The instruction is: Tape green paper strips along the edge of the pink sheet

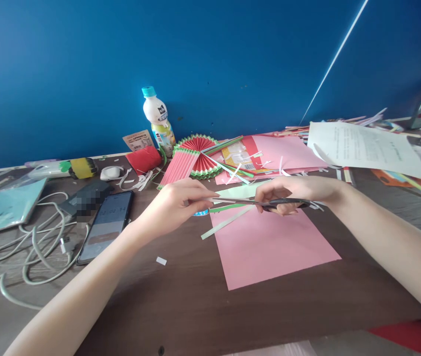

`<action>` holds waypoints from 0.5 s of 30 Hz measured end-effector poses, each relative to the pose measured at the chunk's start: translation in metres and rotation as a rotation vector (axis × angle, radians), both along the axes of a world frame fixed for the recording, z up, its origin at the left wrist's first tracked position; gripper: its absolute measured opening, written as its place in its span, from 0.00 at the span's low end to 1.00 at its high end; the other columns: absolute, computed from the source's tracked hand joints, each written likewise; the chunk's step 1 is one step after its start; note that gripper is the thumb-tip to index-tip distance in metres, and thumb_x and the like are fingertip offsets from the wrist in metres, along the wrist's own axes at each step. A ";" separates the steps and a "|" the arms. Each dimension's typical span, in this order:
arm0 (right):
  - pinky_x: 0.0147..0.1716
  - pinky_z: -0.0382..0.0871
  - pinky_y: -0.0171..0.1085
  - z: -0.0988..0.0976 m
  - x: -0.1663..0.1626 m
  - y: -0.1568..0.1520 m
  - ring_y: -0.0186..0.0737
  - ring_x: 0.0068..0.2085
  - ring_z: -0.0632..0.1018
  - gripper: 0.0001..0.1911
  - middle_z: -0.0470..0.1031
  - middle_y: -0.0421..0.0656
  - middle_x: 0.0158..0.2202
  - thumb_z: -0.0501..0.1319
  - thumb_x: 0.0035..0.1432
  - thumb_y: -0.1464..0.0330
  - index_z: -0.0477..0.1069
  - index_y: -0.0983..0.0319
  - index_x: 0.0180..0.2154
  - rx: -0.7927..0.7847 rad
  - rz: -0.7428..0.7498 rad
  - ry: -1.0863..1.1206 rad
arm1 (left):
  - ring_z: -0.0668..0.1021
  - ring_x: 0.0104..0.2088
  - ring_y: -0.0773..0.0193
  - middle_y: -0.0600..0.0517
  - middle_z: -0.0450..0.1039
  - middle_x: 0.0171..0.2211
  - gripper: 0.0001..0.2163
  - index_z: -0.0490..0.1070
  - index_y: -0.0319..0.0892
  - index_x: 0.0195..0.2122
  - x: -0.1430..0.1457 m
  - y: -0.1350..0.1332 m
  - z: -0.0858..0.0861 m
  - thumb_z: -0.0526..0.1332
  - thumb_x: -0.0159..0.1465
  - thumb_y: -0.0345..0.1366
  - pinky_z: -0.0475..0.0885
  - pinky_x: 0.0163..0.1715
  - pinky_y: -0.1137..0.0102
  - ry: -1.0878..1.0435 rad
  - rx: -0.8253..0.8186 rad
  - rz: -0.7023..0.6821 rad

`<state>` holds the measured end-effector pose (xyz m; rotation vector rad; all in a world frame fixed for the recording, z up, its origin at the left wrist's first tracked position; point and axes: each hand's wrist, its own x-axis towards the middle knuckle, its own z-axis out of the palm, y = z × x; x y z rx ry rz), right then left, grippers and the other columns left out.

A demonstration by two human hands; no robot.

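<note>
My right hand (pixel 279 195) grips a pair of scissors (pixel 238 201) by the dark handles, with the blades pointing left. My left hand (pixel 186 202) is closed in a pinch at the blade tips; what lies between the fingertips is too small to make out. Beneath the hands a pink sheet of paper (pixel 273 247) lies flat on the dark table. A pale green strip (pixel 227 223) crosses its left edge, and a pale green piece of paper (pixel 238 192) lies behind the blades. A blue patterned item (pixel 201 213) is mostly hidden under my left hand.
Behind are a pleated red-and-green paper fan (pixel 205 160), a bottle (pixel 158 118), a red packet (pixel 144 159) and pink paper packs (pixel 288 153). A phone (pixel 108 225) and tangled white cables (pixel 34 247) lie left. Printed sheets (pixel 366 146) lie right. A small white scrap (pixel 161 260) is in front.
</note>
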<state>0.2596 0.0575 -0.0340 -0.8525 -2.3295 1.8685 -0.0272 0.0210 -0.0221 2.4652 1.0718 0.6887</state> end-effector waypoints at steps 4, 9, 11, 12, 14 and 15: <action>0.19 0.59 0.27 -0.003 0.001 0.000 0.24 0.23 0.63 0.11 0.68 0.43 0.36 0.59 0.56 0.65 0.66 0.63 0.40 -0.007 -0.012 0.015 | 0.75 0.35 0.66 0.50 0.75 0.35 0.10 0.76 0.42 0.40 0.000 -0.001 0.001 0.57 0.62 0.36 0.70 0.34 0.74 0.002 0.005 0.007; 0.18 0.57 0.27 -0.004 0.002 0.001 0.23 0.22 0.60 0.13 0.66 0.43 0.35 0.60 0.55 0.62 0.66 0.64 0.40 -0.018 -0.007 0.066 | 0.75 0.35 0.65 0.50 0.76 0.35 0.10 0.76 0.42 0.40 0.000 -0.001 0.000 0.57 0.61 0.36 0.70 0.34 0.74 0.010 0.006 0.013; 0.17 0.57 0.27 -0.003 0.002 0.000 0.23 0.21 0.59 0.14 0.66 0.41 0.32 0.60 0.55 0.62 0.67 0.64 0.40 -0.014 -0.008 0.059 | 0.75 0.36 0.66 0.50 0.76 0.35 0.10 0.76 0.42 0.40 0.000 -0.001 0.001 0.57 0.61 0.36 0.70 0.34 0.74 0.010 0.003 0.014; 0.17 0.56 0.27 -0.002 0.001 0.000 0.23 0.20 0.59 0.14 0.65 0.40 0.31 0.60 0.55 0.61 0.67 0.64 0.40 -0.012 -0.010 0.051 | 0.75 0.36 0.65 0.50 0.76 0.35 0.10 0.76 0.42 0.39 0.000 -0.001 0.001 0.57 0.61 0.36 0.70 0.35 0.73 0.010 0.003 0.018; 0.17 0.56 0.27 -0.001 0.001 -0.001 0.23 0.21 0.59 0.13 0.65 0.40 0.30 0.60 0.54 0.62 0.67 0.63 0.39 0.001 -0.017 0.026 | 0.76 0.36 0.65 0.50 0.76 0.36 0.10 0.76 0.42 0.39 0.000 -0.001 0.001 0.57 0.61 0.36 0.71 0.35 0.73 0.011 0.003 0.021; 0.17 0.56 0.27 0.000 0.001 -0.001 0.24 0.21 0.60 0.13 0.65 0.40 0.30 0.60 0.54 0.63 0.67 0.63 0.39 0.009 -0.021 0.010 | 0.76 0.36 0.65 0.50 0.76 0.36 0.10 0.76 0.42 0.40 0.000 -0.001 0.001 0.57 0.61 0.37 0.71 0.35 0.72 0.009 0.002 0.019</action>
